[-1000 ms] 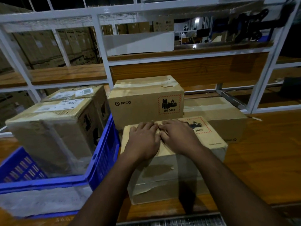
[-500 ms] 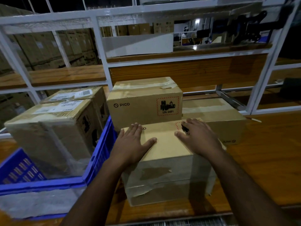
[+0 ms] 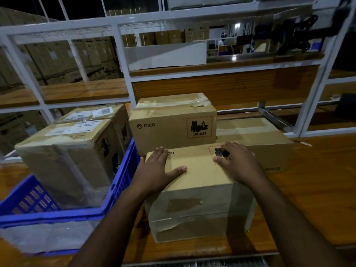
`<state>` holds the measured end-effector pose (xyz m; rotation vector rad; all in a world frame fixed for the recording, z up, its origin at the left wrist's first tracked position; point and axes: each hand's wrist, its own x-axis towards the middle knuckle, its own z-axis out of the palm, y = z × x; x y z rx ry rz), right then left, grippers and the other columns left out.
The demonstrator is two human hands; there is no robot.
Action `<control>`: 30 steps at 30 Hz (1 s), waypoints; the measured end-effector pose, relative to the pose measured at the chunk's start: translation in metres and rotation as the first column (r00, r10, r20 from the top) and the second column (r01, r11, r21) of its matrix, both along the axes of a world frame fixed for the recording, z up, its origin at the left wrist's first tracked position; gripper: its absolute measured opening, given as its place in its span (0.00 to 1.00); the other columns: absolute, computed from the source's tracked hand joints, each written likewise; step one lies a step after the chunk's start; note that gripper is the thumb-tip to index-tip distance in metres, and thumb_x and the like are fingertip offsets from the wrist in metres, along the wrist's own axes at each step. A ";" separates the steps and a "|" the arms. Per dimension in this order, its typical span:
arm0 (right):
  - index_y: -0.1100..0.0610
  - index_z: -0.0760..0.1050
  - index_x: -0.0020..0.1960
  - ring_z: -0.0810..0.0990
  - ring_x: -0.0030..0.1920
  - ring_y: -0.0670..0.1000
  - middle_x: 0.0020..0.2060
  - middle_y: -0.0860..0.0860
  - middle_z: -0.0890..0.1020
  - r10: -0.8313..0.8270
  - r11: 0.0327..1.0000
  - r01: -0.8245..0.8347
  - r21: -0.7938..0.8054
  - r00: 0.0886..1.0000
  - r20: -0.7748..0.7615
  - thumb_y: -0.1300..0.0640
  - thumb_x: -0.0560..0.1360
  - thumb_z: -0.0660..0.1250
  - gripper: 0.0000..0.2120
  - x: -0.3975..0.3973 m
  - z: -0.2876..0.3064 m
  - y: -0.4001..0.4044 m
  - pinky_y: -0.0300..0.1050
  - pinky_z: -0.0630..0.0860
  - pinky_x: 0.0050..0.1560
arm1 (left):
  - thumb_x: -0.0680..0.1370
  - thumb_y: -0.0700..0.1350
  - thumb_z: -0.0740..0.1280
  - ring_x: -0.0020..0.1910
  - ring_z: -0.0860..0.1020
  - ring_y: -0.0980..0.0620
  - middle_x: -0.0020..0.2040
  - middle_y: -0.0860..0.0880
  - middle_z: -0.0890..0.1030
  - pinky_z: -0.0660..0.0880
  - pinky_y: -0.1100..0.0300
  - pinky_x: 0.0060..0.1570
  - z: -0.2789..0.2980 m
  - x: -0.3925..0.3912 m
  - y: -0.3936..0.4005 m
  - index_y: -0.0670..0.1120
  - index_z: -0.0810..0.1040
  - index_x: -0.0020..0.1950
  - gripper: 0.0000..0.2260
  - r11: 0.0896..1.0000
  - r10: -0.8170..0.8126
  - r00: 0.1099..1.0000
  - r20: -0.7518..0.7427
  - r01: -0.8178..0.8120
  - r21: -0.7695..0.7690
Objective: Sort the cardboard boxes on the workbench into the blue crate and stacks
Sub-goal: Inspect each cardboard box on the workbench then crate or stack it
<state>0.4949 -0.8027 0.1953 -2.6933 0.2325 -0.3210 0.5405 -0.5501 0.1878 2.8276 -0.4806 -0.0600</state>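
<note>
A brown cardboard box with torn tape stands at the workbench's front edge. My left hand lies flat on the left part of its top, thumb spread. My right hand lies flat on the right part, over a red-bordered battery label. Behind it stands a taller PICO box marked UN 3481. A low flat box lies to the right of that one. The blue crate at left holds two plastic-wrapped boxes, a near one and a far one.
The wooden workbench top extends to the right of the boxes. A white metal frame with wooden shelves rises behind them. Clear plastic sheeting lies in the crate's front part. Stacked cartons show through the frame at the back left.
My hands were together at the middle of the box top; they have slid apart to its left and right parts. The box has not visibly moved.
</note>
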 end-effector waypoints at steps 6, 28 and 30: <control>0.53 0.76 0.64 0.75 0.62 0.52 0.63 0.50 0.78 -0.037 0.997 0.032 0.065 0.997 0.074 0.48 0.77 0.70 0.18 0.000 -0.003 -0.003 0.52 0.73 0.61 | 0.74 0.73 0.56 0.82 0.47 0.54 0.83 0.51 0.51 0.47 0.47 0.79 -0.002 0.002 0.000 0.48 0.52 0.83 0.44 0.998 0.041 0.998 0.037 -0.039 -0.054; 0.57 0.58 0.78 0.68 0.70 0.59 0.73 0.58 0.67 -0.134 0.991 0.132 0.025 0.983 0.123 0.40 0.79 0.63 0.34 -0.014 -0.012 -0.001 0.54 0.73 0.62 | 0.63 0.77 0.69 0.65 0.76 0.44 0.71 0.46 0.75 0.77 0.48 0.60 -0.009 -0.021 0.008 0.44 0.57 0.80 0.57 0.828 0.399 0.911 -0.103 -0.407 -0.387; 0.57 0.54 0.79 0.68 0.71 0.61 0.75 0.59 0.64 -0.167 0.985 0.163 0.048 0.979 0.112 0.38 0.79 0.61 0.38 -0.021 -0.014 0.000 0.56 0.73 0.63 | 0.62 0.79 0.68 0.62 0.77 0.45 0.68 0.47 0.76 0.77 0.47 0.60 -0.011 -0.029 0.010 0.46 0.63 0.77 0.54 0.812 0.401 0.908 -0.122 -0.414 -0.411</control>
